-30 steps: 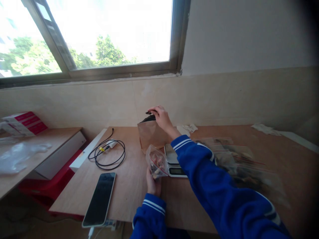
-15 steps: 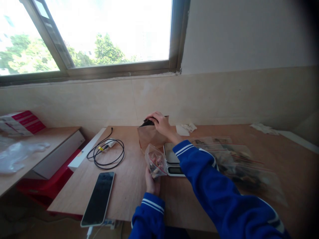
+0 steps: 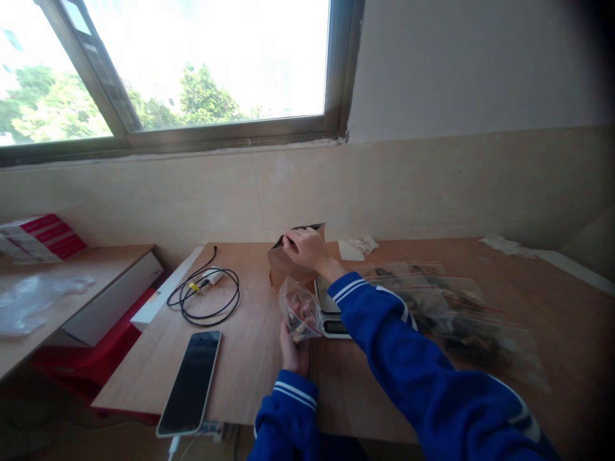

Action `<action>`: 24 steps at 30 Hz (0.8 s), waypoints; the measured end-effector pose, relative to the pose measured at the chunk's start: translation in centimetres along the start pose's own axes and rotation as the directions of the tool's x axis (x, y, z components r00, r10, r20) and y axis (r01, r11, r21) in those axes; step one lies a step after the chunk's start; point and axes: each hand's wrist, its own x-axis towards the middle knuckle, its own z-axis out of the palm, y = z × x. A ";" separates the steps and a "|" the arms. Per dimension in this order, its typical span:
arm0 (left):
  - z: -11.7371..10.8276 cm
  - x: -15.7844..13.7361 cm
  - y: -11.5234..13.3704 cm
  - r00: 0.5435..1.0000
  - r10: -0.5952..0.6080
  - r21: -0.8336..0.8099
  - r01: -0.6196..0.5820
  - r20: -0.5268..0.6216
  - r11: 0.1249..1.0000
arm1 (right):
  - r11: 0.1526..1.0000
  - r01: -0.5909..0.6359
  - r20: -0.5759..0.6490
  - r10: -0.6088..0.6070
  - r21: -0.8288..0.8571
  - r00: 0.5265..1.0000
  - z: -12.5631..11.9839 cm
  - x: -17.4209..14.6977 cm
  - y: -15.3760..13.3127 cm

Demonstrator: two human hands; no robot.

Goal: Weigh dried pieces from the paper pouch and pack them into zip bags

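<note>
My left hand (image 3: 294,353) is wrapped round the lower part of a clear zip bag (image 3: 301,314) with a red seal line, holding it upright with its mouth towards me. Several small brownish-pink pieces lie inside it. Just behind stands an open brown paper bag (image 3: 283,266) with a dark inside. At its near rim is my right hand (image 3: 307,248), its fingers curled closed; what they hold, if anything, is hidden. A kitchen scale (image 3: 335,328) with a small display lies beside the zip bag, partly covered by my right forearm.
Several flat zip bags of dark and tan pieces (image 3: 473,346) lie on the right. To the left are a phone (image 3: 189,383) on a charging lead and a coiled black cable (image 3: 239,291). Crumpled tissue (image 3: 364,245) rests by the wall. A red stool (image 3: 103,339) stands between the tables.
My right hand has drawn back from the paper bag's mouth to its near rim, and its fingers have curled in. The left hand and zip bag stay in place.
</note>
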 end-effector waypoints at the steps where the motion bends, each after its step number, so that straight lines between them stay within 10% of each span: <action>1: 0.0 0.0 0.0 1.000 0.003 -0.002 -0.003 -0.001 1.000 | 1.000 -0.002 0.011 0.002 -0.024 1.000 0.1 0.0 -0.1; 16: 0.7 -0.2 0.2 1.000 0.021 -0.041 -0.022 -0.008 0.999 | 0.983 -0.031 0.046 0.040 -0.180 0.998 -0.8 -0.2 -0.4; 24: 0.9 0.1 0.2 0.996 0.086 -0.003 -0.086 0.039 0.996 | 0.922 -0.147 -0.142 0.209 0.358 0.967 -5.8 -1.9 -4.9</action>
